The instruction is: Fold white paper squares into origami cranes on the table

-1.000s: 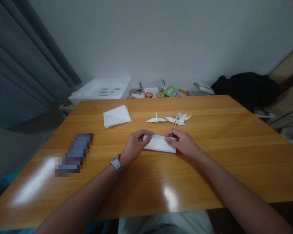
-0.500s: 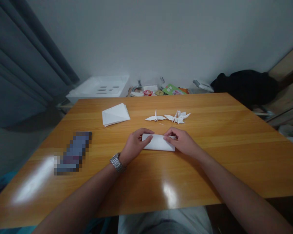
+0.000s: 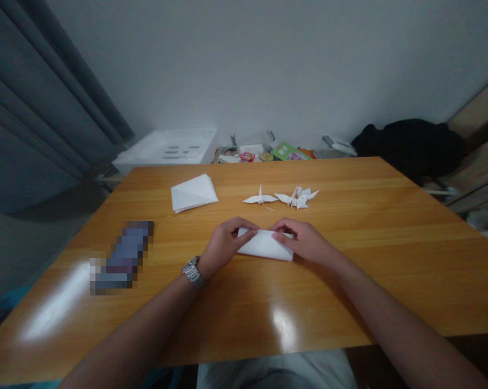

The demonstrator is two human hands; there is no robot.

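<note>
A folded white sheet of paper (image 3: 266, 246) lies on the wooden table (image 3: 349, 254) in front of me. My left hand (image 3: 223, 246), with a metal watch on its wrist, pinches the paper's left end with bent fingers. My right hand (image 3: 304, 243) grips the right end the same way. Both hands rest on the tabletop with the paper between them. Just beyond them stand small white paper cranes (image 3: 296, 197), one of them (image 3: 260, 199) a little to the left of the others.
A stack of white paper squares (image 3: 193, 193) lies at the back left of the table. A blurred dark flat object (image 3: 122, 256) sits to my left. Behind the table are a white bin (image 3: 166, 146), small clutter and a black bag (image 3: 409, 146).
The hands have drawn slightly closer together on the paper and its upper edge now looks lifted and folded over. The view shifted a little.
</note>
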